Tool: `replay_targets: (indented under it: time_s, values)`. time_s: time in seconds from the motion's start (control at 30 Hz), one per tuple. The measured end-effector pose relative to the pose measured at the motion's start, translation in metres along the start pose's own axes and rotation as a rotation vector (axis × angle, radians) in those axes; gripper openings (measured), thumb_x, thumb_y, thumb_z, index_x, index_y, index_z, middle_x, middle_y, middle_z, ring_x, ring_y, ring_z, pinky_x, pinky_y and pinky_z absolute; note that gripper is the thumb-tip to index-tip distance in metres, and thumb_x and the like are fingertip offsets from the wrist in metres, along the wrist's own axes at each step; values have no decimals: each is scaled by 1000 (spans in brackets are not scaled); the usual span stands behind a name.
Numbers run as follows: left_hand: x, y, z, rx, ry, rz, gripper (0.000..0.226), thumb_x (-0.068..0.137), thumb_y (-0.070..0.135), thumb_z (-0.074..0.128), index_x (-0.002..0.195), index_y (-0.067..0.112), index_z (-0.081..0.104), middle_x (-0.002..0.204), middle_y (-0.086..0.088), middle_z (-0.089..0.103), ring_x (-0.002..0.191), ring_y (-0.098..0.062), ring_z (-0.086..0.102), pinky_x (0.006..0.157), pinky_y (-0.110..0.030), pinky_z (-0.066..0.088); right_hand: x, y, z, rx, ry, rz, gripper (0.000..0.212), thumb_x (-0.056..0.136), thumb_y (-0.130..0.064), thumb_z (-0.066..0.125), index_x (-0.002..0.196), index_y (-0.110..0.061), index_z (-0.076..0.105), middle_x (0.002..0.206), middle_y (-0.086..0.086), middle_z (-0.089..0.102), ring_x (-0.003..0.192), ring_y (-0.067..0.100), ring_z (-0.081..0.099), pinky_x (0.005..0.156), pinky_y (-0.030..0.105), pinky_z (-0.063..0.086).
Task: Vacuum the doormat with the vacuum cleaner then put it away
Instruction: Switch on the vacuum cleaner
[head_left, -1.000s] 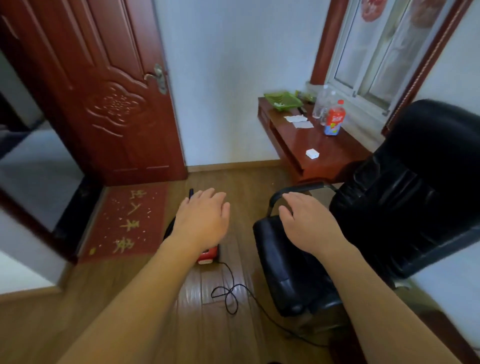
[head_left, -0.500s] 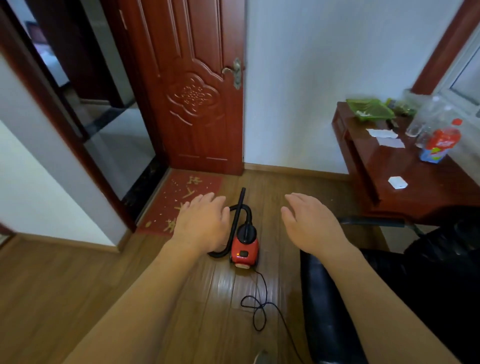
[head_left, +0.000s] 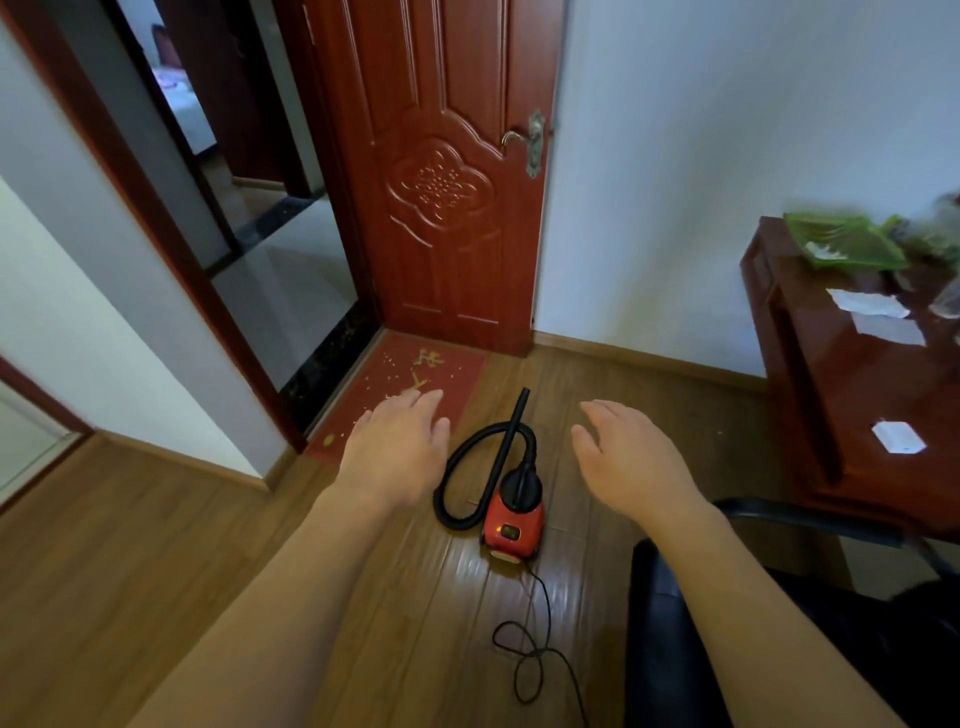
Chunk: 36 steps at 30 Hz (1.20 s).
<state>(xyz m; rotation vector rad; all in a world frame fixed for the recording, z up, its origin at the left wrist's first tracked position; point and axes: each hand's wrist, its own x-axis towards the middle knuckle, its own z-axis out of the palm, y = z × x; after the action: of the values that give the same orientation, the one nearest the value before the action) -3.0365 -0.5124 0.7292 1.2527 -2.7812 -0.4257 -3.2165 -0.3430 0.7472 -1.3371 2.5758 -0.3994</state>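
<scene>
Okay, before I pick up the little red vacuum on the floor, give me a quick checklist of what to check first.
1. Hands free: left hand and right hand open, holding nothing: ok.
2. Small red canister vacuum cleaner upright on the wooden floor, between the hands: ok.
3. Black hose looped beside it, unkinked: ok.
4. Thin black power cord plugged in: cannot tell; its far end leaves the view.
5. Red doormat with gold characters flat at the doorway, crumbs on it: ok.
6. Black leather chair close to the cord, may snag: not ok.
</scene>
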Motion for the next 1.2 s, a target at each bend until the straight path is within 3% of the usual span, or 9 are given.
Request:
replay_targets:
  time_s: [0.43, 0.6, 0.77, 1.2]
  values:
    - [95, -86, 0, -44, -52, 3, 55, 105, 44, 29, 156, 25, 33, 161, 0, 38, 150, -22, 32, 121, -48, 29, 102, -58, 38, -13, -26, 51, 51, 107, -37, 33, 153, -14, 38, 158, 3, 41, 145, 21, 35, 117, 37, 29]
    - [146, -129, -14, -19, -61, 80, 55, 105, 43, 29, 156, 23, 34, 160, -1, 39, 148, -22, 34, 120, -48, 30, 146, -99, 53, -1, -13, 117, 43, 107, -36, 35, 140, -13, 51, 144, 5, 53, 134, 23, 46, 108, 39, 39]
    - [189, -163, -21, -3, -99, 128, 56, 104, 45, 27, 156, 25, 33, 160, 0, 39, 147, -23, 35, 120, -48, 32, 175, -127, 66, 24, 1, 175, 44, 107, -36, 36, 141, -12, 50, 146, 5, 52, 135, 23, 46, 108, 40, 39]
    - [257, -137, 3, 26, -248, 255, 53, 106, 39, 31, 156, 21, 34, 161, -3, 37, 149, -23, 32, 121, -48, 29, 216, -98, 89, 73, -40, 331, 40, 104, -32, 38, 123, -4, 59, 126, 11, 61, 118, 27, 55, 99, 41, 47]
